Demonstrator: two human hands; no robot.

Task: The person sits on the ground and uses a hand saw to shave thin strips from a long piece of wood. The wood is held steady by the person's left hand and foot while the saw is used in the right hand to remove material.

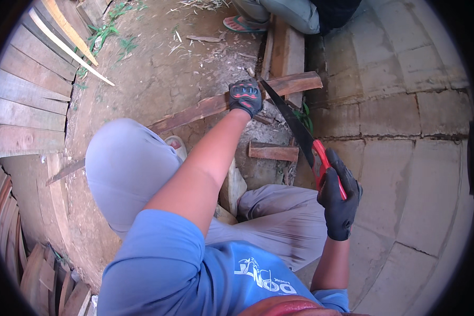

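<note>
My left hand (245, 97), in a black glove with red and grey knuckle padding, is closed around a long brown wooden plank (208, 108). The plank runs slantwise in front of me and crosses a wooden beam. In my gloved right hand (339, 195) is the red handle of a hand saw (295, 122). Its dark blade slants up and left, and the tip meets the plank just right of my left hand. Whether the teeth sit in a cut is too small to tell. A short wood offcut (273, 151) lies nearer to me, left of the blade.
A block wall (389, 174) stands close on my right. Another person's leg (289, 13) and sandalled foot are at the far end of the beam (287, 50). Wooden boards (29, 100) line the left, with stacked wood (39, 276) below. Shavings litter the dirt ground (158, 68).
</note>
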